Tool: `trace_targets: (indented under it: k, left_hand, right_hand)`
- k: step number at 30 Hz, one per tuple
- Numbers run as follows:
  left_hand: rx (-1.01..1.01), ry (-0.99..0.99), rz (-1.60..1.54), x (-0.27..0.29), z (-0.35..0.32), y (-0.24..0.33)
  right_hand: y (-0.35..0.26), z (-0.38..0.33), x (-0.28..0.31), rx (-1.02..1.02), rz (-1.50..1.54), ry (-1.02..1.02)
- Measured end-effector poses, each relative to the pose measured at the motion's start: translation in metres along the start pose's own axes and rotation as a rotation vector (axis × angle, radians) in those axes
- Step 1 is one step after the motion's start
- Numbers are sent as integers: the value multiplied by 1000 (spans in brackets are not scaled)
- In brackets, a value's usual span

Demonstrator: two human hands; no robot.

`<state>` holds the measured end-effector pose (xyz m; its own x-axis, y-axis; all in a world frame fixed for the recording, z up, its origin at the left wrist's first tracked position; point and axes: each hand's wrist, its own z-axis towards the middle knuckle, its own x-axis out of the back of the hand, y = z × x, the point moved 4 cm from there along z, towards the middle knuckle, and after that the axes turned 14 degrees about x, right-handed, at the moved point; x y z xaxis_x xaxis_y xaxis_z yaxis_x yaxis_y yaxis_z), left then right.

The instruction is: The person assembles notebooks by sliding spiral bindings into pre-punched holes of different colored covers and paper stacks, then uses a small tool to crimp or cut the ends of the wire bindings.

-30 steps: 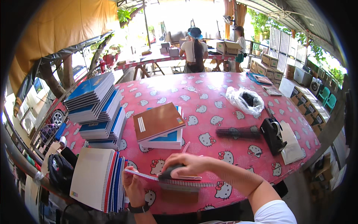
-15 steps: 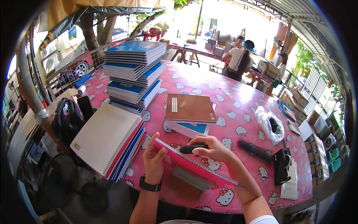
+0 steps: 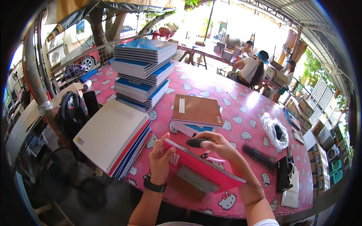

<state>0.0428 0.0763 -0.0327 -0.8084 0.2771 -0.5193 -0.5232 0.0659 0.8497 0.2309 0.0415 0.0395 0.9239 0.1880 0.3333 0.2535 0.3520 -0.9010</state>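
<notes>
Pink patterned cloth covers the worktop [image 3: 211, 81] under an open-sided roof. At far left sits one black backpack [image 3: 71, 113]; next, one pile of spiral notebooks [image 3: 107, 141], white-covered on top, red and blue edges below. Beyond stands one tall stack of blue-covered books [image 3: 145, 71], too overlapped to count. Of the two hands, the left hand [image 3: 161, 162] pinches the left end of one pink-red notebook [image 3: 211, 171] at the near edge: tilted, three white label strips, spiral wire along its upper edge, loose coil trailing at the right. Farther back, one brown notebook [image 3: 196, 109] tops a small stack. The right hand [image 3: 218, 146], just behind the pink-red notebook, grips one dark rounded tool [image 3: 198, 143]. Rightward lie one black coil bundle [image 3: 258, 156], one clear plastic bag [image 3: 274, 132] and one black tape dispenser [image 3: 284, 175].
</notes>
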Motion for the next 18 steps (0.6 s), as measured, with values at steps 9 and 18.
trace_targets:
  k: [9, 18]
  left_hand:
    - [-82, -69, -35, -1, -6, 5]
    - [-80, -30, 101, -23, -10, 18]
  right_hand:
    - [-24, 2, -18, 249, 370, -148]
    - [-13, -4, -12, 264, -73, -69]
